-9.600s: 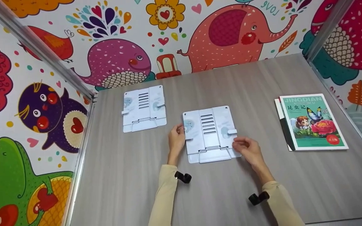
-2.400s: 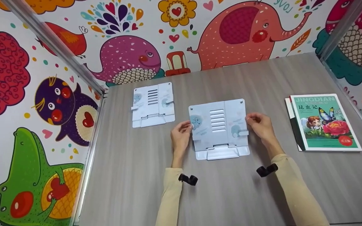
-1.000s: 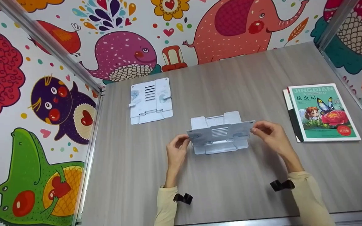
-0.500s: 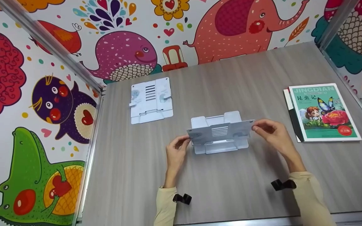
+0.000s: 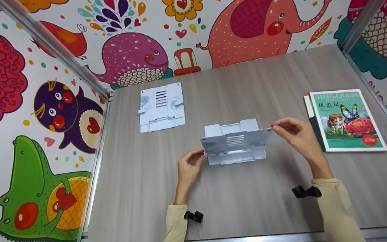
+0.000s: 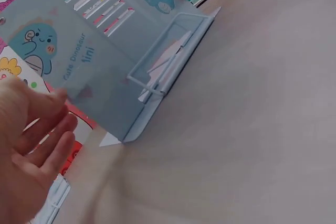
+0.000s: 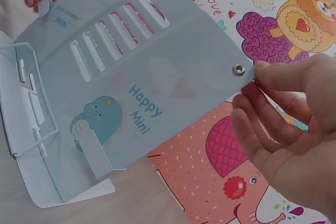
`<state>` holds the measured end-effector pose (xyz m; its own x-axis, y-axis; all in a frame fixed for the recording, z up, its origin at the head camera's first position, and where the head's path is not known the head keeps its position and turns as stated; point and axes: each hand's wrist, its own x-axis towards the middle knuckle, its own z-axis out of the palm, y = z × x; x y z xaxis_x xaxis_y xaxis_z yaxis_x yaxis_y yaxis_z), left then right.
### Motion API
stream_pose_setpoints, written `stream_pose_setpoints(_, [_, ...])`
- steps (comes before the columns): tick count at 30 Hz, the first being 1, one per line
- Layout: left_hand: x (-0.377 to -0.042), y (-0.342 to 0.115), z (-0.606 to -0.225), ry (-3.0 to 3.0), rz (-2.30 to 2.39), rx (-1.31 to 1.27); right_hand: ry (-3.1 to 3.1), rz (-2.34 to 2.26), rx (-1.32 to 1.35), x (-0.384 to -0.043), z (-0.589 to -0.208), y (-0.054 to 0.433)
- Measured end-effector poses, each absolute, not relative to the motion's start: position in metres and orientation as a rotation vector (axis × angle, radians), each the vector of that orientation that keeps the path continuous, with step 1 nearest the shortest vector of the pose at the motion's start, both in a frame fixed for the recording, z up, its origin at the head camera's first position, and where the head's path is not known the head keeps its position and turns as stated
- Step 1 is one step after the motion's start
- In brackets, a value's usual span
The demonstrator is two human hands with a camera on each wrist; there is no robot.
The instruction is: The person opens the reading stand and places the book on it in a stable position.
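A white metal book stand (image 5: 237, 143) with dinosaur pictures and slots stands on the table, its panel raised steeply above its base. My right hand (image 5: 297, 137) pinches the panel's top right corner between thumb and fingers, beside a rivet in the right wrist view. At the left edge, my left hand (image 5: 189, 168) pinches the small page clip (image 7: 44, 6) between thumb and fingertips. The right page clip (image 7: 94, 153) lies against the panel. A wire rest (image 6: 168, 51) juts out at the panel's lower edge. A second book stand (image 5: 162, 107) lies folded flat at the back left.
A green-covered book (image 5: 348, 121) lies on others at the right of the wood-grain table (image 5: 139, 181), close to my right hand. Walls with cartoon prints (image 5: 247, 37) border the table at the back and sides. A metal post (image 5: 52, 50) runs down the left corner.
The stand's panel has gone from lying low to standing steeply, baring the base behind it. Lately my right hand has shifted up to the corner, and my left hand slightly down the left edge.
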<state>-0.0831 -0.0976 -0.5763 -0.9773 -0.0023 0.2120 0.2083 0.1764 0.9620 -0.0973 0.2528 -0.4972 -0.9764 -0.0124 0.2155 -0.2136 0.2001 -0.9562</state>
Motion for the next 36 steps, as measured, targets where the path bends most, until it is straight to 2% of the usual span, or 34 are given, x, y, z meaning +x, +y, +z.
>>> stream_pose_setpoints(20, [-0.085,-0.091,-0.567,-2.285,-1.817,-0.242,-2.225,1.897,0.215,-0.095,-0.499,0.251])
stream_pose_setpoints(26, [-0.090,-0.085,-0.559,-2.287,-1.698,-0.172,-2.268,1.905,0.176,-0.093,-0.500,0.251])
stream_pose_setpoints(33, [-0.106,-0.089,-0.590,-2.323,-1.557,-0.169,-2.259,1.910,0.199,-0.093,-0.504,0.248])
stream_pose_setpoints(36, [-0.111,-0.088,-0.590,-2.330,-1.520,-0.178,-2.251,1.921,0.185,-0.093,-0.506,0.246])
